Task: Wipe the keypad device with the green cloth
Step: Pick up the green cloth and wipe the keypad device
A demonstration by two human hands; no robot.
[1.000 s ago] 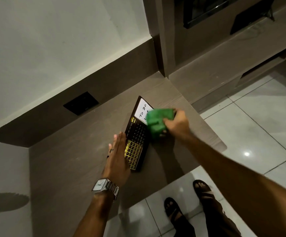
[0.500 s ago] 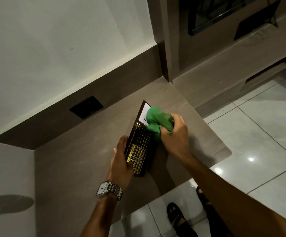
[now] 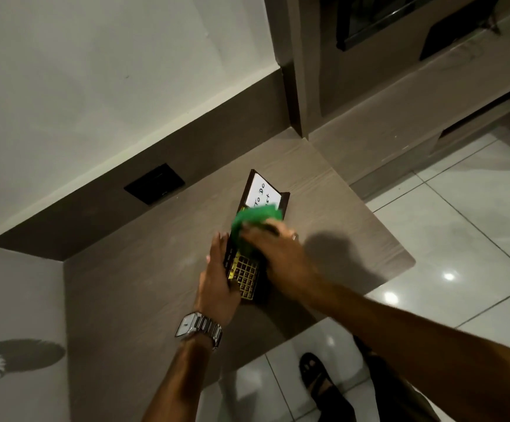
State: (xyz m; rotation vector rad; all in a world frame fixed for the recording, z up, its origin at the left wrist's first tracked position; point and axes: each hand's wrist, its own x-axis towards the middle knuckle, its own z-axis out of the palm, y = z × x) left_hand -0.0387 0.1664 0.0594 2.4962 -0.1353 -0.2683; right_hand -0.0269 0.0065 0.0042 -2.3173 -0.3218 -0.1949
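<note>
Device: a dark rectangular keypad device (image 3: 249, 271) with rows of gold keys lies flat on the brown wood-grain desk (image 3: 144, 287), slanted, near the desk's front edge; a white "To Do" note (image 3: 262, 191) sits at its far end.
Cloth: the bunched green cloth (image 3: 252, 219) rests on the device's middle, between the note and the gold keys, overlapping the note's lower edge.
Right hand: the right hand (image 3: 278, 254) is closed on the cloth and presses it down onto the device; its motion blurs the cloth.
Left hand: the left hand (image 3: 217, 284), silver wristwatch (image 3: 198, 325) on the wrist, lies flat and uncurled against the device's left side, bracing it, gripping nothing.
Progress: wiping looks underway over the upper keys. The gold lower keys are uncovered and seem left to do; cleanliness cannot be judged.
</note>
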